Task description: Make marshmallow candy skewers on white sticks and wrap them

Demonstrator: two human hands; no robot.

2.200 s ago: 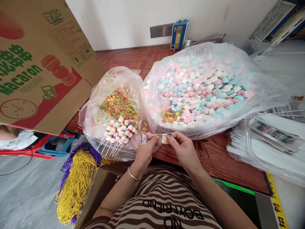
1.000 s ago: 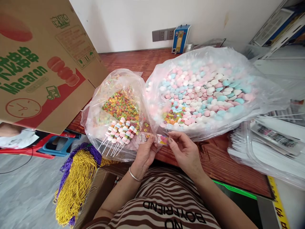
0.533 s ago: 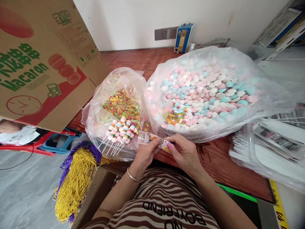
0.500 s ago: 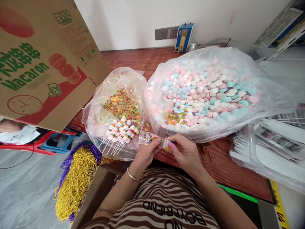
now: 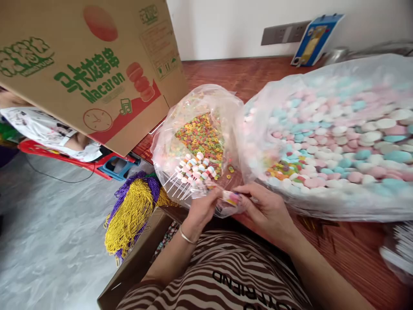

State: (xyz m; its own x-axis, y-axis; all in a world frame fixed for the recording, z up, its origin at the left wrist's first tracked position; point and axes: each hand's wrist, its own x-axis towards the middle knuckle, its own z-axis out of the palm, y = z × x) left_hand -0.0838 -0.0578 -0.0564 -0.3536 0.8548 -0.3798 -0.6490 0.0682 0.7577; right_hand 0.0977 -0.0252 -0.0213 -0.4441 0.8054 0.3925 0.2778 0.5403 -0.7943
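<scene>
A small printed plastic candy wrapper [image 5: 230, 197] stretches between my two hands, smeared by motion. My left hand [image 5: 204, 207] pinches its left end, and my right hand [image 5: 267, 207] is closed on the other end. Just beyond my left hand, several candy skewers [image 5: 195, 168] with white sticks lie together on a clear bag of ring-shaped candies [image 5: 200, 133]. The rings are orange, green, yellow and red. On the right spreads a big clear bag of pastel round candies [image 5: 342, 142] in pink, white and blue, with some coloured rings at its near left.
A big cardboard box [image 5: 106, 73] stands at the left. Gold and purple bead strands [image 5: 130, 215] hang beside an open carton [image 5: 142, 249] below the table edge [image 5: 342, 254]. At the back is a blue box [image 5: 318, 39]. Another person's sleeve [image 5: 41, 125] shows at far left.
The view has turned left, so everything on the table sits further right. Both hands still hold the wrapper; its clear left part is now less visible around my left hand.
</scene>
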